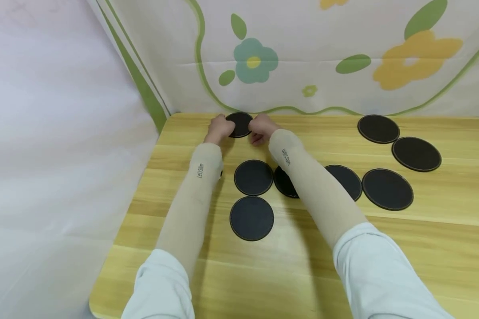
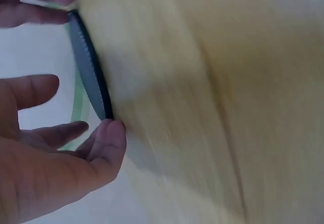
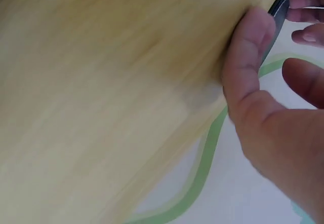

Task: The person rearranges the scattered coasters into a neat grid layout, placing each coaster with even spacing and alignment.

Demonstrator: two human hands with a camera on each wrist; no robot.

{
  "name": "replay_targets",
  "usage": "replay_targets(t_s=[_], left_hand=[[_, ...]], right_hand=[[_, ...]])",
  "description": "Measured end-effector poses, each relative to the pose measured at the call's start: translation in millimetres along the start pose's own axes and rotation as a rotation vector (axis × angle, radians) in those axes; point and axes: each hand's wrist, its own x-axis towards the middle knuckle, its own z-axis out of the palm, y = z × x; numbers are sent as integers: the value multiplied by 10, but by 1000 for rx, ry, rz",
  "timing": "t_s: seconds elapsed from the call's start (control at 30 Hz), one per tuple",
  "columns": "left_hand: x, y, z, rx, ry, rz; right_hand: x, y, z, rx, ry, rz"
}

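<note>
At the far edge of the table, a round black coaster [image 1: 240,124] with light stitching round its rim lies between the two hands. My left hand [image 1: 221,127] holds its left rim with the fingertips. The right hand [image 1: 262,125] grips the opposite rim, its fingers bent. In the left wrist view the coaster [image 2: 90,67] is seen nearly edge-on, close to the wood, with fingertips at both ends. The right wrist view shows only a sliver of the coaster [image 3: 277,21] beyond a bent finger. Whether it is one coaster or more stacked, I cannot tell.
Nearer me lie two touching coasters, an upper one [image 1: 253,177] and a lower one [image 1: 252,218]. The right forearm partly covers another coaster [image 1: 283,185]. More coasters [image 1: 387,189] lie to the right. A flowered cloth [image 1: 295,75] hangs behind the wooden table [image 1: 143,230].
</note>
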Motion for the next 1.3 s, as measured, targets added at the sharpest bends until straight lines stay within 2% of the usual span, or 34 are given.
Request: replay_targets(t_s=[0.2,0.27,0.37,0.47,0.57,0.8,1.03,1.17,1.3], left_hand=[[54,-57,-42,-389,-16,-88],[59,-83,-46,-492,-19,-105],[44,-97,-35,-578,-22,-86],[21,-82,-8,-597,-23,-41],[4,-56,26,-601,-23,5],[-16,-58,77,-668,-16,64],[-86,-85,83,-725,-128,133],[-157,-90,78,-767,-202,168],[-259,-59,69,-769,-243,213]], right_hand=[[-36,-3,-17,118,13,38],[-37,7,-24,153,22,36],[-39,24,-39,217,53,-2],[-54,40,-70,282,93,-61],[-84,57,-121,297,113,-111],[-148,88,-203,280,41,-136],[-194,162,-283,370,-47,-169],[-290,201,-331,397,-104,-181],[-410,242,-382,415,-146,-204]])
